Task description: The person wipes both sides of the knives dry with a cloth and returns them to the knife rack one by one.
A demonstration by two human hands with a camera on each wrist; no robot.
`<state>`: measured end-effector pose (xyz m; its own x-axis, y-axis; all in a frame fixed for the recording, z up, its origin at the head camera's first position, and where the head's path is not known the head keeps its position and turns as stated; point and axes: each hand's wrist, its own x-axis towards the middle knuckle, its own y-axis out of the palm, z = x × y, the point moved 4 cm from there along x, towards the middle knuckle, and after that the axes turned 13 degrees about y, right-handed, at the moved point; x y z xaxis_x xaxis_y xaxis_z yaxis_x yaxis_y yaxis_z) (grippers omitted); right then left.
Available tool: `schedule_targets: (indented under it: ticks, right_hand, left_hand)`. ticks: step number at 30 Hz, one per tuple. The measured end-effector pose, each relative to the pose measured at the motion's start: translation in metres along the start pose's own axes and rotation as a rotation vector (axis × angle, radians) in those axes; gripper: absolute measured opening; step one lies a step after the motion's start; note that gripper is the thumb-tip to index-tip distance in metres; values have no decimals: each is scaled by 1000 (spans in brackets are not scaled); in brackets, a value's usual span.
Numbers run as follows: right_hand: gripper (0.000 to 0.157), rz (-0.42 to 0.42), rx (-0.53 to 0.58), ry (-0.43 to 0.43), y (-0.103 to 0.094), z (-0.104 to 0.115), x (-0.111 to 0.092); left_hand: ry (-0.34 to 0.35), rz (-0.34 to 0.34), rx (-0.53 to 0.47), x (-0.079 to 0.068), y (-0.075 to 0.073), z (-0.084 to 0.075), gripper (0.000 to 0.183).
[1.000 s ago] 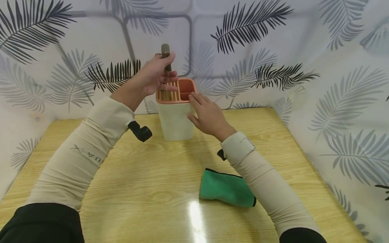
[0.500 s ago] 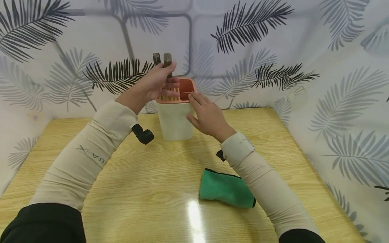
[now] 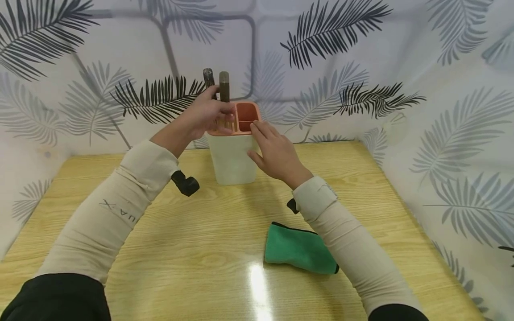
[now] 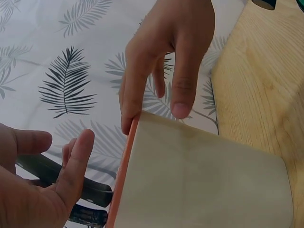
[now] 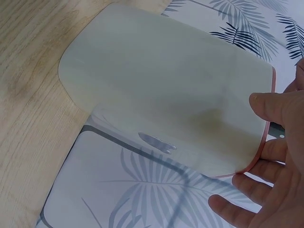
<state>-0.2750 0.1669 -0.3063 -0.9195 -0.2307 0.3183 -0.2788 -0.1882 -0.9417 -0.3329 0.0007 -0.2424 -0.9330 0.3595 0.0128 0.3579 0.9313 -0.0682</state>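
A cream knife holder (image 3: pixel 233 160) with an orange slotted top stands upright at the back of the table. Two dark knife handles (image 3: pixel 224 87) rise from its slotted left side; the blades are hidden inside. My left hand (image 3: pixel 206 113) is at these handles with its fingers extended. In the left wrist view, the dark handles (image 4: pixel 97 192) pass behind the left fingers and meet the orange rim (image 4: pixel 124 161). My right hand (image 3: pixel 277 154) rests its fingertips on the rim's right front corner. Its thumb (image 5: pixel 267 107) lies along the cream wall in the right wrist view.
A folded green cloth (image 3: pixel 299 248) with black edging lies on the wooden table (image 3: pixel 192 249), beside the right forearm. Two open compartments (image 3: pixel 246 115) form the holder's right side. A leaf-patterned sheet (image 3: pixel 321 89) hangs right behind the holder.
The left hand's knife has sunk lower into the holder, and both handles now show above the hand. Left fingers have moved down from the handle's upper part. The right hand stays on the rim.
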Motion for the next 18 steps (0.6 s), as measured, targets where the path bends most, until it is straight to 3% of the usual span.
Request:
schedule_targets:
  ticks: [8,12,18]
  right_hand:
    - [67,14,-9,-9,2,1,1]
    - [69,33,2,-6,3,-1,2]
    - [71,81,64,-9,7,-9,6]
  left_hand:
    - [74,36,111,-16,-14,10,72]
    - [110,58,140,-27,-22,18,65]
    - [111,80,148,-48,-35,36,54]
